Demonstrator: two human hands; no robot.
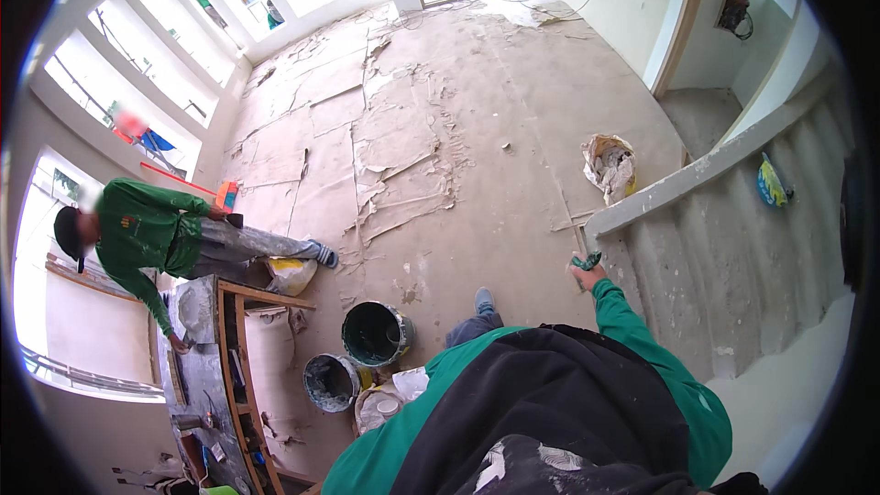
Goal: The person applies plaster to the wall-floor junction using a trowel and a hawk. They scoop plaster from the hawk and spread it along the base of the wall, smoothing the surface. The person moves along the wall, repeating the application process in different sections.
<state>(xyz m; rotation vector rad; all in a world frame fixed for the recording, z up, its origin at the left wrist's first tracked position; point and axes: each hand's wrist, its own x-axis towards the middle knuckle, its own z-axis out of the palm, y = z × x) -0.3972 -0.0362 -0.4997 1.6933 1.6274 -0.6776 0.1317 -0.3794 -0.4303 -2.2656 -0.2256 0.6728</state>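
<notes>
My right hand (588, 268), in a dark green patterned glove or wrap, reaches out to the end of the stair side wall (616, 218). Its fingers are closed around something narrow and pale that I cannot make out clearly. A thin wooden-looking strip (580, 238) stands just beyond the fingers, along the wall's end. My left arm (394, 445) shows only as a green sleeve at the lower edge, and my left hand is out of sight.
Left, a person (147, 234) in green leans at a workbench (197, 307) holding tools. Two buckets (378, 334) (332, 381) stand near my left side. An open sack (610, 168) sits by the stairs (724, 257). Torn, curled paper covering (394, 165) lies across the floor.
</notes>
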